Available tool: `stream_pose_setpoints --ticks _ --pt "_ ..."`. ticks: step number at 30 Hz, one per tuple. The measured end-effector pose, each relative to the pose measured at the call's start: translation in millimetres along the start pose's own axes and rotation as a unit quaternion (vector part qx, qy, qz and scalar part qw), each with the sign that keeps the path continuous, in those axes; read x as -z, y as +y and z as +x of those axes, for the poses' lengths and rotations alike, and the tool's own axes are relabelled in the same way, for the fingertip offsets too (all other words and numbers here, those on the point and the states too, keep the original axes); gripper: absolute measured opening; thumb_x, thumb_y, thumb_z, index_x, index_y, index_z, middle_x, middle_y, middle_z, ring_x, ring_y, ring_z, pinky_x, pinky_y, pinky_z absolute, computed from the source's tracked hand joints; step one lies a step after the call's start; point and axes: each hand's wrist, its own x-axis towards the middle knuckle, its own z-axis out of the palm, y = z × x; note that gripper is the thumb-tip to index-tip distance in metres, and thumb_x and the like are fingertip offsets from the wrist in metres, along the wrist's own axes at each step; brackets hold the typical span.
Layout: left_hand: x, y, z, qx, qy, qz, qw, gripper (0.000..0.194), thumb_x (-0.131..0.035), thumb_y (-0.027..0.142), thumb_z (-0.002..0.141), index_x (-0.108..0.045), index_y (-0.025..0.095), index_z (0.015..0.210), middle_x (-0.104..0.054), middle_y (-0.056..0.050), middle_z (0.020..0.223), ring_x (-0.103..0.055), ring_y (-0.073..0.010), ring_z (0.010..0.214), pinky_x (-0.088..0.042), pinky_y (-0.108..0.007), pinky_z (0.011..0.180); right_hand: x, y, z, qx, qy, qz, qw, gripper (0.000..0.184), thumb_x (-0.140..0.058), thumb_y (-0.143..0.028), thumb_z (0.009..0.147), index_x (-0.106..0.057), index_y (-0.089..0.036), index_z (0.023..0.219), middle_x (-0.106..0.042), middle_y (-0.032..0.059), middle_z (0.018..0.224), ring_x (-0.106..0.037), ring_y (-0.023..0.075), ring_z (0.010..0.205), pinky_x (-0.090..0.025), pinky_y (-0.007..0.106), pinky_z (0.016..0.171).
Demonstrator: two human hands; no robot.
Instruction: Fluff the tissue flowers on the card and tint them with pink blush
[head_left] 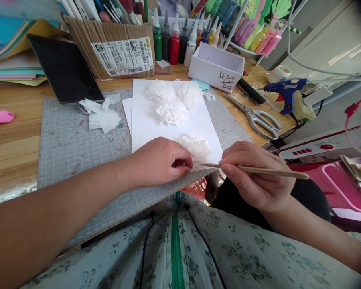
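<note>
Currently I'm watching the right hand point(254, 174) pinching a slim wooden stick point(297, 174), its pointed tip aiming at the left hand point(161, 160). That one is curling its fingers beside the nearest white paper flower point(196, 146); whether they're gripping anything, I cannot tell. The flower is sitting on the near end of a white sheet point(142, 130), three more flowers point(172, 112) clustering beyond it. Scissors point(250, 113) are lying to the right, paper scraps point(104, 119) to the left.
</note>
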Motion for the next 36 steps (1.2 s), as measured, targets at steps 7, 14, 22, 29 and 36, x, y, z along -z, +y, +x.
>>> stream_pose_setpoints --ticks 7,14,22,29,36 --pt "3.2 -8 1 -0.003 -0.014 -0.021 1.000 0.034 -0.055 0.016 0.080 -0.070 0.026 0.108 -0.073 0.003 0.103 -0.066 -0.0151 0.089 -0.046 -0.025 0.078 -4 5 7 0.055 0.014 0.007 0.998 0.012 -0.062 -0.013 0.080 -0.065 -0.023 0.087 -0.064 0.0031 0.072 -0.061 0.0164 0.065 -0.050 0.031 0.058" --pt "-2.0 -4 -1 -0.001 -0.020 0.018 1.000 0.033 -0.055 0.018 0.080 -0.070 0.026 0.109 -0.073 0.002 0.104 -0.066 -0.0174 0.092 -0.047 -0.026 0.080 -14 1 60 0.044 -0.008 0.037 0.998 0.021 -0.047 -0.022 0.092 -0.060 -0.019 0.075 -0.061 0.0029 0.073 -0.060 0.0155 0.072 -0.046 0.031 0.067" --pt "-3.8 -7 -4 -0.010 -0.008 0.034 0.999 0.035 -0.054 0.023 0.081 -0.067 0.029 0.113 -0.072 0.004 0.107 -0.065 -0.0187 0.096 -0.047 -0.025 0.079 -111 -7 171 0.042 -0.353 -0.162 0.920 0.019 -0.062 -0.019 0.080 -0.066 -0.017 0.098 -0.063 0.0027 0.080 -0.056 0.0151 0.074 -0.038 0.026 0.068" --pt "-5.3 -9 -4 -0.054 0.007 0.051 0.997 0.034 -0.054 0.021 0.081 -0.069 0.024 0.111 -0.071 0.000 0.110 -0.065 -0.0227 0.095 -0.047 -0.029 0.073 -157 -6 186 0.106 -0.436 -0.247 0.859 0.033 -0.065 -0.019 0.068 -0.064 -0.018 0.101 -0.061 0.0092 0.104 -0.057 0.0193 0.080 -0.037 0.027 0.065" --pt "-6.3 -11 -4 -0.066 0.016 0.039 0.997 0.032 -0.054 0.019 0.080 -0.070 0.022 0.107 -0.071 0.001 0.110 -0.064 -0.0221 0.096 -0.047 -0.029 0.073 -160 -4 178 0.074 -0.365 -0.216 0.903 0.015 -0.050 -0.015 0.079 -0.065 -0.016 0.079 -0.066 0.0069 0.091 -0.058 0.0175 0.081 -0.037 0.027 0.065"
